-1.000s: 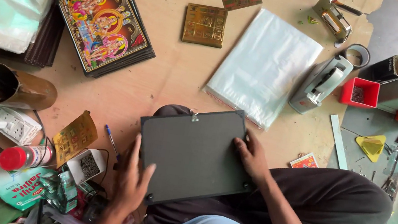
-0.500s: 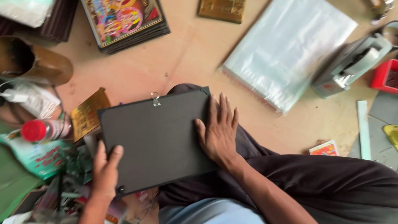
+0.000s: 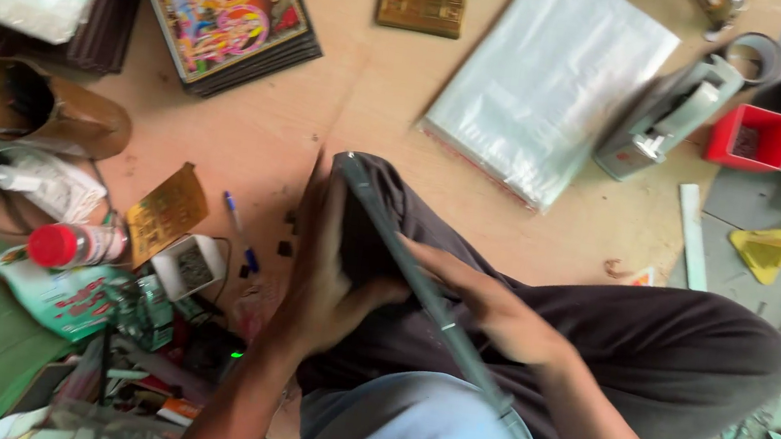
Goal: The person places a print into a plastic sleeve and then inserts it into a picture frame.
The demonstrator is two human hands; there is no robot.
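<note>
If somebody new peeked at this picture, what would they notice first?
Probably the thin dark flat panel in the middle, turned on its edge over the person's lap, with the left hand pressed on one side and the right hand on the other. Next comes the bright, colourful framed picture at the top left of the wooden floor, and the small red square box at the right.

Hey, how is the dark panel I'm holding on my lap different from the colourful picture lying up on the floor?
The dark panel stands on edge, seen edge-on as a thin strip, between the left hand and right hand; the colourful picture lies flat, face up, untouched. The panel looks plain and dark; the picture is brightly printed and tops a small stack. Both are flat, rectangular boards.
</note>
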